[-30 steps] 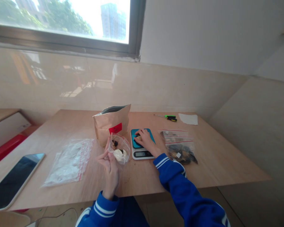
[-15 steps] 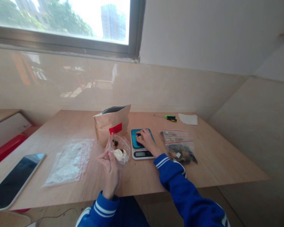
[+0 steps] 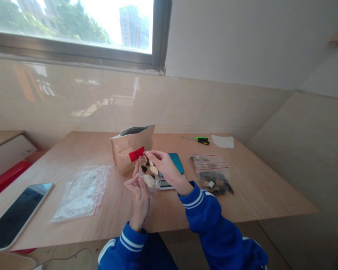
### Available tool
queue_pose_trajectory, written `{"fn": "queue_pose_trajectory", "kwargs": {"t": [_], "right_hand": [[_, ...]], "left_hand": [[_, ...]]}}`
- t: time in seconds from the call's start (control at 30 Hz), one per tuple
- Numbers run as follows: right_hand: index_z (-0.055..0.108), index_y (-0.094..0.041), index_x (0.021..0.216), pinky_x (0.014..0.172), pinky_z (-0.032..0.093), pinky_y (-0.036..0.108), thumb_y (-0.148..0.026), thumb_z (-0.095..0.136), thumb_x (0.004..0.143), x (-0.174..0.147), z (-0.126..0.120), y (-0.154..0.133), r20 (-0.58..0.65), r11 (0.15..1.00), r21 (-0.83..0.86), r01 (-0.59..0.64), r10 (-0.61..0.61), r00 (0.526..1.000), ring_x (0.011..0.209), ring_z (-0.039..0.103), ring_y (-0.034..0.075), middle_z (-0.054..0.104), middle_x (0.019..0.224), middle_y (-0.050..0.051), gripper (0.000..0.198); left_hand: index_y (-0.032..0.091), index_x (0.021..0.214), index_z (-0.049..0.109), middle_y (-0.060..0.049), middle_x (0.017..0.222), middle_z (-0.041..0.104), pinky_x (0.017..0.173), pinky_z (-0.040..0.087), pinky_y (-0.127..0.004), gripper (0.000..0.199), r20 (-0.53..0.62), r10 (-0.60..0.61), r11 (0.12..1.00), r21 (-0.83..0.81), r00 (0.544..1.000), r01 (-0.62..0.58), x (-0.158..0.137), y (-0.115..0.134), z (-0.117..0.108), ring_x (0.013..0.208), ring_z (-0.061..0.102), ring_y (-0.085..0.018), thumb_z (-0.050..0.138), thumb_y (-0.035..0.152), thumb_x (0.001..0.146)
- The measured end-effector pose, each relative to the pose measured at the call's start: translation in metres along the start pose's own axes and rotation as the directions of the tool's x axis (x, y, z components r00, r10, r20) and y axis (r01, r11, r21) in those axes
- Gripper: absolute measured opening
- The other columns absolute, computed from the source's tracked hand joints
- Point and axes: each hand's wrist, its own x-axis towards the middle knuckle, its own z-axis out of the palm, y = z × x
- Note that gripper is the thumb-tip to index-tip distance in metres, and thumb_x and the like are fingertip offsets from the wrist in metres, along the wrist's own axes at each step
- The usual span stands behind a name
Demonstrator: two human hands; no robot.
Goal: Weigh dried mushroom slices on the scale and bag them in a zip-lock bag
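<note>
Hands meet just above the near middle of the wooden table (image 3: 73, 150), seen from the head camera looking forward and down. The left hand (image 3: 140, 193) is raised upright, its fingers pinched together on the side of a small clear zip bag (image 3: 148, 176), holding it off the table with the mouth turned up. Inside the bag lie pale and dark pieces, too small to name. The right hand (image 3: 165, 167) reaches in from the right with its fingertips closed together at the bag's mouth; they seem to pinch a small piece there, but what exactly sits between them I cannot tell. Both arms wear blue sleeves with white stripes at the cuffs.

Directly behind the hands, partly hidden by them, sits a small kitchen scale (image 3: 175, 163) with a teal platform and a white body. Just left of it stands a brown paper pouch (image 3: 131, 146), open at the top, with a red label on its front. To the right of the scale lie two filled zip bags (image 3: 214, 176) with red seal lines, one overlapping the other, dark pieces inside.

Further left on the table lies a flat stack of empty clear zip bags (image 3: 83, 193), and beyond it, at the table's left edge, a tablet (image 3: 15, 215) with a dark screen. At the far edge rest a green-handled screwdriver (image 3: 199, 139) and, just beside it, a white scrap of paper (image 3: 223, 141). A window (image 3: 73, 22) runs above the tiled wall
</note>
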Motion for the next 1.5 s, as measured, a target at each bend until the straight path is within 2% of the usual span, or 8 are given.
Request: {"fn": "queue_pose_trajectory", "kwargs": {"t": [0.2, 0.43, 0.57, 0.77, 1.0, 1.13, 1.3, 1.5], "right_hand": [[0.072, -0.017, 0.083, 0.069, 0.051, 0.025, -0.034, 0.059, 0.087, -0.015, 0.01, -0.005, 0.087, 0.922, -0.365, 0.128, -0.102, 0.991, 0.075, 0.066, 0.014, 0.073, 0.084, 0.005, 0.022], [0.065, -0.018, 0.098, 0.075, 0.054, 0.029, -0.044, 0.064, 0.085, -0.027, 0.01, -0.029, 0.205, 0.915, -0.381, 0.137, -0.061, 0.977, 0.085, 0.069, 0.017, 0.073, 0.093, 0.006, 0.03], [0.061, -0.023, 0.113, 0.1, 0.046, 0.04, -0.044, 0.045, 0.096, -0.049, -0.002, -0.045, 0.365, 0.827, -0.413, 0.381, -0.233, 0.901, 0.115, 0.059, 0.02, 0.066, 0.119, 0.008, 0.031], [0.047, -0.025, 0.13, 0.105, 0.043, 0.044, -0.046, 0.069, 0.079, -0.088, -0.012, -0.022, 0.096, 0.884, -0.433, 0.179, -0.152, 0.984, 0.124, 0.052, 0.024, 0.054, 0.136, 0.009, 0.06], [0.061, -0.023, 0.11, 0.096, 0.052, 0.037, -0.039, 0.059, 0.088, -0.104, -0.001, 0.003, -0.151, 0.984, -0.117, 0.134, -0.151, 0.977, 0.11, 0.064, 0.021, 0.069, 0.117, 0.007, 0.028], [0.06, -0.024, 0.111, 0.092, 0.056, 0.038, -0.046, 0.053, 0.091, -0.111, -0.009, -0.002, -0.183, 0.986, -0.041, 0.161, -0.166, 0.969, 0.107, 0.068, 0.023, 0.072, 0.11, 0.008, 0.031], [0.054, -0.024, 0.119, 0.098, 0.052, 0.04, -0.044, 0.045, 0.096, -0.115, -0.02, -0.001, -0.086, 0.976, -0.074, 0.205, -0.211, 0.974, 0.116, 0.063, 0.022, 0.069, 0.12, 0.01, 0.032], [0.05, -0.027, 0.132, 0.105, 0.046, 0.041, -0.039, 0.046, 0.097, -0.113, -0.039, -0.007, 0.107, 0.87, -0.393, 0.299, -0.279, 0.954, 0.125, 0.056, 0.021, 0.06, 0.135, 0.008, 0.037]], "left_hand": [[0.023, 0.103, 0.033, -0.022, 0.155, 0.027, 0.115, 0.027, -0.047, 0.02, -0.031, 0.047, 0.996, 0.076, 0.998, -0.045, -0.001, 0.006, -0.001, 0.141, 0.035, -0.022, 0.039, 0.041, 0.098], [0.025, 0.109, 0.037, -0.011, 0.159, 0.022, 0.117, 0.026, -0.05, 0.017, -0.066, 0.236, 0.97, 0.07, 0.969, -0.231, -0.008, 0.005, -0.004, 0.144, 0.027, -0.022, 0.044, 0.034, 0.097], [0.026, 0.126, 0.035, -0.008, 0.161, 0.018, 0.12, 0.018, -0.051, 0.028, -0.09, 0.238, 0.966, 0.124, 0.967, -0.226, -0.01, 0.02, -0.006, 0.147, 0.018, -0.02, 0.039, 0.033, 0.098], [0.024, 0.122, 0.038, -0.01, 0.162, 0.013, 0.12, 0.02, -0.05, 0.029, -0.152, 0.226, 0.972, 0.101, 0.962, -0.213, -0.012, 0.033, -0.005, 0.147, 0.017, -0.023, 0.041, 0.038, 0.097], [0.024, 0.114, 0.044, -0.01, 0.16, 0.014, 0.117, 0.027, -0.049, 0.02, -0.001, 0.268, 0.963, 0.004, 0.963, -0.268, -0.036, 0.025, -0.014, 0.146, 0.021, -0.025, 0.04, 0.035, 0.097], [0.024, 0.133, 0.041, -0.01, 0.154, 0.029, 0.118, 0.023, -0.042, 0.045, -0.199, 0.126, 0.989, 0.098, 0.972, -0.108, -0.021, 0.03, -0.026, 0.145, 0.025, -0.023, 0.049, 0.043, 0.093], [0.015, 0.11, 0.062, -0.013, 0.11, 0.069, 0.094, 0.05, -0.04, 0.043, 0.186, -0.203, 0.977, -0.027, 0.961, 0.212, 0.006, 0.035, -0.033, 0.103, 0.066, -0.023, 0.046, 0.05, 0.092], [0.019, 0.097, 0.069, -0.008, 0.096, 0.074, 0.077, 0.054, -0.03, 0.029, 0.235, -0.027, 0.982, 0.188, 0.972, -0.018, 0.004, 0.049, -0.036, 0.088, 0.069, -0.02, 0.055, 0.043, 0.089]]}}
